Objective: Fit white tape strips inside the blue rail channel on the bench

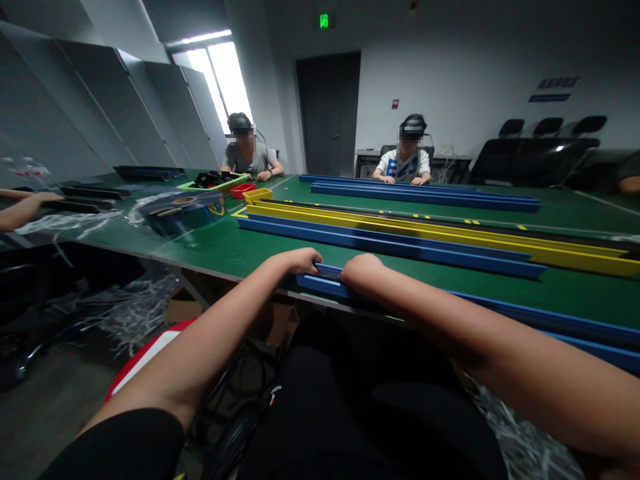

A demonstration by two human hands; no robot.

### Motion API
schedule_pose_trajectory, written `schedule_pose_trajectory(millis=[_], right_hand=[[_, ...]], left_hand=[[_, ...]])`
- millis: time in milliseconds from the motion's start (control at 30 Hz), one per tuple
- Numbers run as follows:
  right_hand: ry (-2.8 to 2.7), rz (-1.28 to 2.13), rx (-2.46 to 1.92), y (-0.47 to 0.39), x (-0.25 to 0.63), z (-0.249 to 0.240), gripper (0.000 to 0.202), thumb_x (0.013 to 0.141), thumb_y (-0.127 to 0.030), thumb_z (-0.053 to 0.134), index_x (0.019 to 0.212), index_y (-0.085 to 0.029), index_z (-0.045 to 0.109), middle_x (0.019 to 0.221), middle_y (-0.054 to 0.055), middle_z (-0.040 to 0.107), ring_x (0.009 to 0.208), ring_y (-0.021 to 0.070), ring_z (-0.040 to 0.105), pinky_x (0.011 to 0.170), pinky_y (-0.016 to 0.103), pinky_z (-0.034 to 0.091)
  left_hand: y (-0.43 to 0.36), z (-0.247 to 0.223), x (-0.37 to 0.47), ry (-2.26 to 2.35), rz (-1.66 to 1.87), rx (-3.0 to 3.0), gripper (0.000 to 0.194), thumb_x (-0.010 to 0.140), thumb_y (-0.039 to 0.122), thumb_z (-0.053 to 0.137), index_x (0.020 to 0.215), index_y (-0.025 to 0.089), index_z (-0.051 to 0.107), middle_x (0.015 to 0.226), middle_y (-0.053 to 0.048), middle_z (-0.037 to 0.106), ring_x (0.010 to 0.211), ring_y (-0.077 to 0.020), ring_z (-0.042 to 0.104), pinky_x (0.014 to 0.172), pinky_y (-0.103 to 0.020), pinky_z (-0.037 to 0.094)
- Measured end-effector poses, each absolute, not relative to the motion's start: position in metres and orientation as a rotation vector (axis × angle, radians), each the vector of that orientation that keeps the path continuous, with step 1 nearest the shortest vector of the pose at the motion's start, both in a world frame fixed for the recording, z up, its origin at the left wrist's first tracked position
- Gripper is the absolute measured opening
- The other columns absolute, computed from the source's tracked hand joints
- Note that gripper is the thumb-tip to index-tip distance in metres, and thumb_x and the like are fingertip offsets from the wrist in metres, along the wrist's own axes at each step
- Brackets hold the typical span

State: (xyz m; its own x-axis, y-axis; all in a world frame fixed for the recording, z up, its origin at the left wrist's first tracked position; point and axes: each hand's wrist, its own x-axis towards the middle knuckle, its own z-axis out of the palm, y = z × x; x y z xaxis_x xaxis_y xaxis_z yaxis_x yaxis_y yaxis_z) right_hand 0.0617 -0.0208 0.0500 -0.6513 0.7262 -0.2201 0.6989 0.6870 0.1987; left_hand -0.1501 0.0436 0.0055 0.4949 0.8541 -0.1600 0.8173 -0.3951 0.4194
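Observation:
A long blue channel point(325, 285) lies along the near edge of the green table and runs off to the right beneath my right forearm. My left hand point(306, 259) is closed at the channel's left end, with thumb and fingers curled onto its upper rim. Just to the right, my right hand point(363, 270) is closed with knuckles up over the same channel. Its fingertips are hidden, and I cannot tell what they grip. A dark strip shows inside the channel between my hands.
Beyond my hands lie another blue channel point(390, 247) and a long yellow channel point(450, 233). A large tape reel point(185, 210), a green tray point(200, 187) of black parts, a red bin point(243, 191) and a yellow bin point(258, 195) stand left. Two people sit across the table.

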Motion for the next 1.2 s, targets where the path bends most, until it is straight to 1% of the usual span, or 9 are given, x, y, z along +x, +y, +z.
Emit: schedule_pose_trajectory(millis=[67, 167, 333, 500, 633, 833, 933, 1033, 1200], right_hand=[[2.615, 0.163, 1.134, -0.024, 0.079, 0.058, 0.031, 0.086, -0.025, 0.055, 0.109, -0.022, 0.076, 0.095, 0.014, 0.075, 0.086, 0.028, 0.071, 0.075, 0.035, 0.053], [2.705, 0.047, 1.049, -0.025, 0.109, 0.074, 0.045, 0.088, -0.028, 0.05, 0.129, -0.038, 0.063, 0.103, 0.004, 0.075, 0.083, 0.0215, 0.07, 0.07, 0.029, 0.049], [2.743, -0.23, 1.125, -0.018, 0.151, 0.101, 0.043, 0.089, -0.032, 0.047, 0.128, -0.032, 0.065, 0.108, 0.003, 0.074, 0.082, 0.0172, 0.067, 0.067, 0.025, 0.044], [2.616, 0.044, 1.03, -0.028, 0.173, 0.106, 0.048, 0.09, -0.03, 0.047, 0.136, -0.034, 0.058, 0.098, 0.005, 0.075, 0.074, 0.017, 0.066, 0.062, 0.026, 0.041], [2.489, 0.214, 1.073, -0.046, 0.173, 0.086, 0.044, 0.095, -0.027, 0.039, 0.132, -0.029, 0.063, 0.092, 0.011, 0.074, 0.075, 0.0204, 0.068, 0.062, 0.028, 0.043], [2.382, 0.269, 1.097, -0.051, 0.163, 0.058, 0.045, 0.094, -0.023, 0.039, 0.132, -0.029, 0.062, 0.086, 0.013, 0.073, 0.078, 0.0243, 0.07, 0.063, 0.031, 0.046], [2.389, 0.309, 1.076, -0.048, 0.16, 0.054, 0.046, 0.09, -0.02, 0.045, 0.132, -0.026, 0.062, 0.084, 0.013, 0.074, 0.081, 0.0259, 0.071, 0.065, 0.032, 0.047], [2.371, 0.302, 1.076, -0.048, 0.155, 0.056, 0.045, 0.085, -0.017, 0.051, 0.127, -0.024, 0.066, 0.087, 0.013, 0.074, 0.083, 0.0267, 0.071, 0.067, 0.033, 0.049], [2.315, 0.24, 1.113, -0.052, 0.146, 0.064, 0.037, 0.086, -0.018, 0.051, 0.116, -0.021, 0.072, 0.095, 0.014, 0.074, 0.089, 0.0262, 0.071, 0.073, 0.033, 0.051]], left_hand=[[0.043, 0.004, -0.151, 1.397, 0.094, 2.318, 0.023, 0.062, 0.03, 0.061, 0.08, 0.02, 0.069, 0.067, 0.003, 0.062, 0.063, -0.0153, 0.052, 0.056, -0.025, 0.034], [0.042, 0.002, -0.151, 1.401, 0.042, 2.393, 0.021, 0.065, 0.028, 0.059, 0.082, 0.019, 0.067, 0.068, 0.002, 0.063, 0.062, -0.0148, 0.051, 0.055, -0.025, 0.034], [0.043, 0.001, -0.153, 1.397, 0.025, 2.453, 0.02, 0.069, 0.03, 0.059, 0.084, 0.02, 0.065, 0.071, 0.001, 0.063, 0.063, -0.0152, 0.053, 0.054, -0.026, 0.033], [0.045, -0.005, -0.155, 1.436, 0.036, 2.467, 0.021, 0.07, 0.034, 0.059, 0.085, 0.02, 0.065, 0.072, 0.001, 0.063, 0.063, -0.0153, 0.053, 0.054, -0.026, 0.032], [0.048, -0.009, -0.157, 1.406, 0.075, 2.46, 0.019, 0.07, 0.032, 0.059, 0.083, 0.02, 0.065, 0.071, 0.002, 0.062, 0.063, -0.0151, 0.053, 0.054, -0.026, 0.032], [0.049, -0.011, -0.159, 1.381, 0.107, 2.426, 0.016, 0.07, 0.033, 0.059, 0.078, 0.02, 0.063, 0.065, 0.003, 0.056, 0.06, -0.0143, 0.05, 0.053, -0.026, 0.031], [0.048, -0.01, -0.157, 1.388, 0.101, 2.427, 0.016, 0.07, 0.034, 0.059, 0.078, 0.02, 0.062, 0.064, 0.003, 0.056, 0.06, -0.0141, 0.049, 0.052, -0.026, 0.031], [0.048, -0.007, -0.154, 1.396, 0.086, 2.439, 0.019, 0.07, 0.038, 0.06, 0.078, 0.021, 0.063, 0.064, 0.003, 0.056, 0.06, -0.0142, 0.049, 0.052, -0.026, 0.03], [0.045, 0.002, -0.147, 1.421, 0.028, 2.497, 0.021, 0.07, 0.04, 0.061, 0.077, 0.021, 0.063, 0.066, 0.002, 0.058, 0.058, -0.0139, 0.048, 0.051, -0.027, 0.03]])
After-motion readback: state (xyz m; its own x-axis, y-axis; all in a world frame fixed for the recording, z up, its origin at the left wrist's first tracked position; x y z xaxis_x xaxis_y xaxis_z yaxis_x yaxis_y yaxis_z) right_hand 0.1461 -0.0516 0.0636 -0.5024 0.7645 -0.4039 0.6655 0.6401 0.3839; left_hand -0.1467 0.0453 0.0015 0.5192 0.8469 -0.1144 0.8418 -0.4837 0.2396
